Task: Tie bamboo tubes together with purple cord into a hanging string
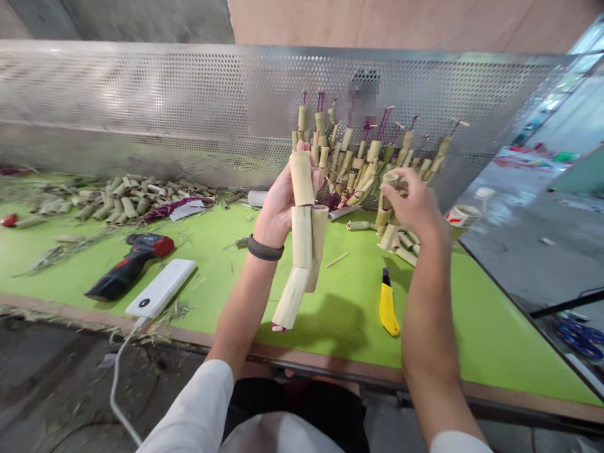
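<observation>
My left hand (282,201) is closed around the upper part of a jointed figure of bamboo pieces (302,236), held upright above the table. Purple string shows at the figure's lower end. Farther right, my right hand (415,198) pinches a short hollow bamboo piece (391,181) between thumb and fingers. Beneath that hand, more bamboo pieces (389,238) stand and lie together; whether they join the held piece I cannot tell. A yellow utility knife (389,308) lies on the table below, and a thin stick (337,259) rests between the two hands.
Many strung bamboo figures (358,157) lean against the perforated metal panel (189,100). At left lie a pile of bamboo pieces (127,198), a cordless drill (134,261) and a white power bank (163,288) with its cable. A plastic bottle (484,198) and cup (462,217) stand at right.
</observation>
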A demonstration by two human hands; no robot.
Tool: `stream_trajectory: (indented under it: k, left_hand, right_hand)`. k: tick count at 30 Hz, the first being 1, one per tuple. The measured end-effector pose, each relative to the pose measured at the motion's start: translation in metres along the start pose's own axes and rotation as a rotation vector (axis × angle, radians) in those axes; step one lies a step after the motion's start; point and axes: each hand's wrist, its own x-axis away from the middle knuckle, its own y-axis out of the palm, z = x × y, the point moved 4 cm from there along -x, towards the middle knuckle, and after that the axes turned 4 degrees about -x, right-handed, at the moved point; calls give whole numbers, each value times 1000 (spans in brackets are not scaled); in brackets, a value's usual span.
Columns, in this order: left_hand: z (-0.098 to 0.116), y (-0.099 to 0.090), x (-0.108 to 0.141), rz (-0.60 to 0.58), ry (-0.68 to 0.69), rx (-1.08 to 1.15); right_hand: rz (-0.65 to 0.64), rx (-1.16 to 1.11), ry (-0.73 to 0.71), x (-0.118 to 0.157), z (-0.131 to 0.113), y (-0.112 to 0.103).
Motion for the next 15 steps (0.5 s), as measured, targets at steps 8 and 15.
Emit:
stream_trajectory:
  k: [8,15]
  left_hand:
    - [2,4,3,-92,4,58]
    - [12,29,29,-262,-115,305]
  right_hand:
    - [-482,69,242,-2,49,49]
    - [-782,12,325,7,58,73]
